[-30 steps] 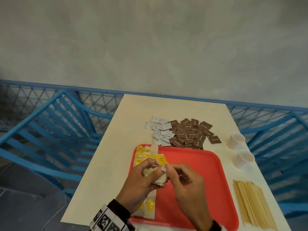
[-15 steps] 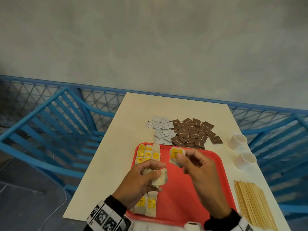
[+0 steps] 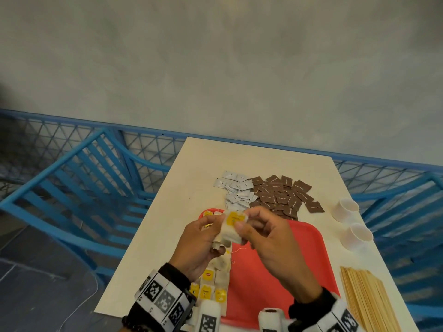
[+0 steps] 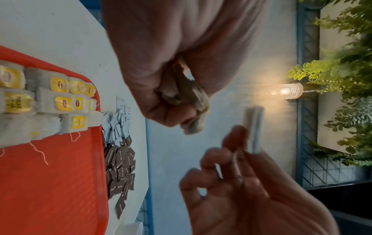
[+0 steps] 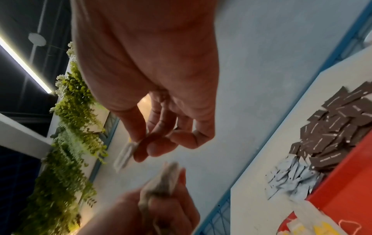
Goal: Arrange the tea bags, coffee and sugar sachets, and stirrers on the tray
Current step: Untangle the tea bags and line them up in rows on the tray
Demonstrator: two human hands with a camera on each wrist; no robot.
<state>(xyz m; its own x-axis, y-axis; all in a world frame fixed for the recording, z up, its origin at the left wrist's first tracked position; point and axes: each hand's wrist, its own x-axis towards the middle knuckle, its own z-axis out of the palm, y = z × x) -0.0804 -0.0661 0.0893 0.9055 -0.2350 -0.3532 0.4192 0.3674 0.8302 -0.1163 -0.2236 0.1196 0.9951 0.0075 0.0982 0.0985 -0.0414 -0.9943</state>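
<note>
Both hands hover together over the left part of the red tray (image 3: 302,259). My left hand (image 3: 215,236) grips a small bundle of tea bags (image 4: 189,101). Just beside the bundle, my right hand (image 3: 242,221) pinches one tea bag with a yellow tag (image 3: 233,219) between thumb and forefinger; the wrist views show a small gap between bag and bundle. Rows of tea bags (image 3: 211,283) lie along the tray's left side. White sugar sachets (image 3: 236,190) and brown coffee sachets (image 3: 280,195) are heaped beyond the tray. Wooden stirrers (image 3: 369,300) lie to its right.
Two white paper cups (image 3: 346,209) (image 3: 358,236) stand at the table's right edge, between the coffee heap and the stirrers. Blue metal chairs (image 3: 79,188) and a blue mesh rail surround the cream table (image 3: 167,212). The tray's right half is bare red.
Half a second ago my right hand held its tea bag apart, over the tray's far end. It has come back beside the left hand's bundle, and both hands are higher.
</note>
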